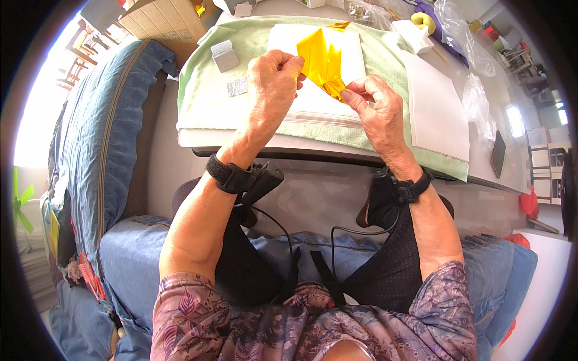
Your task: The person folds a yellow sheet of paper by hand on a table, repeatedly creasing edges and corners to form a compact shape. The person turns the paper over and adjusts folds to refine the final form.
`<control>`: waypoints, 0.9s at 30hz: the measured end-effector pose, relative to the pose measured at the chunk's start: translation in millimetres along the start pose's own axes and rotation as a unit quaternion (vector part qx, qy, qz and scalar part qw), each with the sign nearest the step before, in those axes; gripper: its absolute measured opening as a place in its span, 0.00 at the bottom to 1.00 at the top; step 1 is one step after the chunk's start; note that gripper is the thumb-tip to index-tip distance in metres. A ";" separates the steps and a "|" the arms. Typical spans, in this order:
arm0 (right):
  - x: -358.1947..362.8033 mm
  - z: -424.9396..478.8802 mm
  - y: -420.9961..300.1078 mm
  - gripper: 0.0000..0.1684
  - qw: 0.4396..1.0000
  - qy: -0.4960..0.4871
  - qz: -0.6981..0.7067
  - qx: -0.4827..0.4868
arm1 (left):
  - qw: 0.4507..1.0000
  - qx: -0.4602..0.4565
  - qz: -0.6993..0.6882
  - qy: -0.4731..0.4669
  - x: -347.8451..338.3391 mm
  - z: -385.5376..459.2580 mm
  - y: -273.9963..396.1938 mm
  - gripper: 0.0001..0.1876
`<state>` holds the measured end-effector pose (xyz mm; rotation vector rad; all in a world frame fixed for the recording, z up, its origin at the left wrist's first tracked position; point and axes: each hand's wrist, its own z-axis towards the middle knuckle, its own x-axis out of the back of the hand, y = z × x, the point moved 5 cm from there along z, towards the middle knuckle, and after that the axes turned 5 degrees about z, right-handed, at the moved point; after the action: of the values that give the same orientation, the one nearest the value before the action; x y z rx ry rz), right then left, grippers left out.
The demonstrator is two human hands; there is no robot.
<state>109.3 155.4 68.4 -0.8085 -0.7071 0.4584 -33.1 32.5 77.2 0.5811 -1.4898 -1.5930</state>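
A shiny gold foil sheet (323, 58) is stretched between my two hands above a stack of white paper (325, 108). My left hand (277, 76) pinches its left edge between thumb and fingers. With thumb and fingertips, my right hand (377, 97) grips the gathered lower right corner. Creases run through the foil toward that corner. Another bit of gold shows at the stack's far edge. Left of the stack, a grey stack of small sheets (225, 56) and a small silver foil square (237, 86) lie on a pale green towel (203, 113).
A larger white sheet (435, 104) lies on the towel's right side. Beyond it are a roll of yellow tape (423, 23), clear plastic bags (478, 104) and a dark phone-like slab (497, 153). A cardboard box (165, 29) stands at the far left, beside the denim-covered sofa arm (117, 126).
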 end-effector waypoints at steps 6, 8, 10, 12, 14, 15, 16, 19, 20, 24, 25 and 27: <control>1.3 -1.2 5.5 0.07 0.999 0.024 0.031 -0.034 | 1.000 0.024 -0.017 -0.010 -1.5 -1.2 -2.9 0.11; 1.4 -1.4 7.4 0.06 0.996 0.033 0.068 -0.058 | 0.999 0.036 -0.020 -0.016 0.1 -1.3 -4.9 0.11; 1.8 -1.8 9.6 0.06 0.990 0.038 0.103 -0.086 | 0.998 0.033 -0.046 -0.014 -0.9 0.3 -6.7 0.12; 2.3 -1.4 9.5 0.06 0.988 0.036 0.117 -0.095 | 0.997 0.035 -0.071 -0.014 -1.6 1.1 -9.2 0.12; 2.6 -1.5 10.9 0.06 0.983 0.034 0.141 -0.110 | 0.994 0.043 -0.095 -0.017 -1.3 1.2 -11.7 0.11; 3.3 -1.6 12.2 0.06 0.980 0.034 0.158 -0.120 | 0.993 0.045 -0.104 -0.016 -1.7 1.2 -11.7 0.11; 3.6 -1.7 13.5 0.07 0.975 0.033 0.175 -0.129 | 0.992 0.047 -0.112 -0.014 -2.2 1.1 -11.6 0.11; 3.8 -2.6 16.9 0.07 0.964 0.039 0.221 -0.140 | 0.989 0.059 -0.134 -0.019 -3.4 0.8 -11.7 0.11; 3.8 -2.5 17.1 0.08 0.963 0.040 0.223 -0.147 | 0.988 0.064 -0.141 -0.022 -3.9 0.8 -11.8 0.11; 3.1 -3.0 17.7 0.08 0.958 0.039 0.235 -0.161 | 0.985 0.080 -0.138 -0.061 -1.9 4.2 -19.6 0.12; 3.1 -3.2 18.5 0.08 0.957 0.038 0.239 -0.161 | 0.983 0.075 -0.152 -0.072 -2.2 5.2 -20.7 0.12; 4.7 -3.8 22.0 0.08 0.957 0.044 0.238 -0.159 | 0.981 0.073 -0.161 -0.085 -3.4 6.4 -20.8 0.12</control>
<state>112.9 170.0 51.2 -1.3064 -0.5046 0.7488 -42.1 37.3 57.6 0.8198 -1.7161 -1.8259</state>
